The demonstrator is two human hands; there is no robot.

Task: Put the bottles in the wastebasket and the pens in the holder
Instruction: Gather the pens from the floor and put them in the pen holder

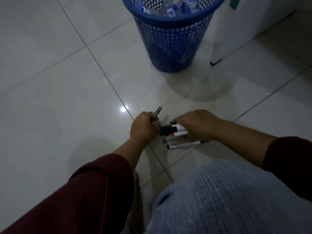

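Observation:
Low over the tiled floor, my left hand [143,127] is closed around thin dark pens [157,112] whose tips stick out past the fingers. My right hand [197,124] grips a bunch of white markers with black caps [173,130]. Two more markers [184,145] lie on the floor just under that hand. The blue mesh wastebasket [170,41] stands further ahead, with several clear plastic bottles [170,9] inside it. No pen holder is in view.
A white cabinet or appliance [253,26] stands to the right of the wastebasket. My knee in light blue fabric [228,200] fills the lower right. Glossy floor tiles [59,81] spread to the left.

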